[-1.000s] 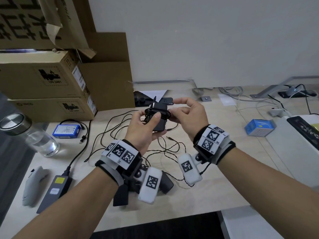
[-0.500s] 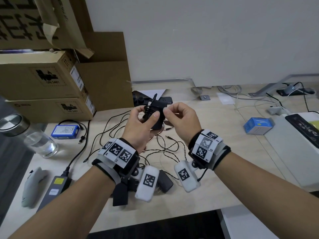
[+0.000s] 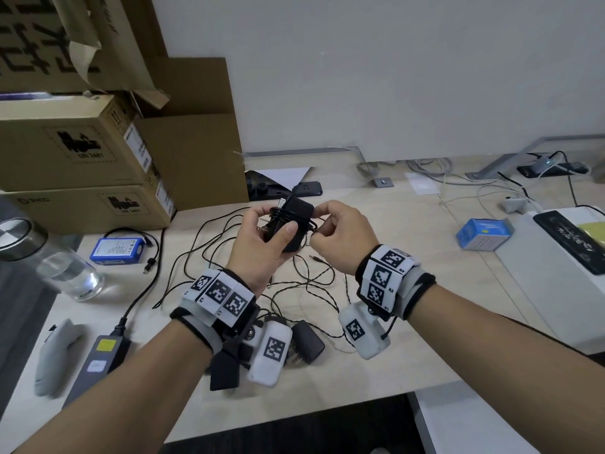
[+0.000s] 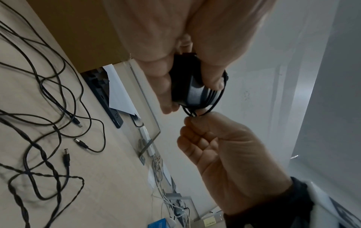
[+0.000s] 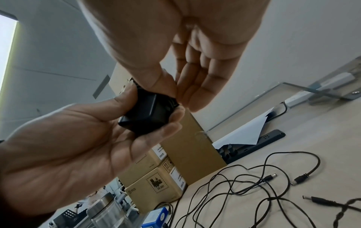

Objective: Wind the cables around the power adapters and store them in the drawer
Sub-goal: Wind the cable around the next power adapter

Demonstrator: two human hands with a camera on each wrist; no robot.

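Observation:
A black power adapter is held above the desk with its thin black cable wound several times round its body. My left hand grips it, thumb across the front. My right hand pinches the cable's free end at the adapter's right side. Another black adapter lies on the desk below my wrists, partly hidden by the left wrist camera. Loose black cables with barrel plugs sprawl over the desk. No drawer is in view.
Stacked cardboard boxes stand at the left. A glass bottle, a blue battery pack, a grey device and a long power brick lie left. A blue box and a white machine sit right. A black power strip is behind.
Both hands have come down slightly and closer together. The right hand moved from the adapter's top right to its right side, pinching the cable end against the windings.

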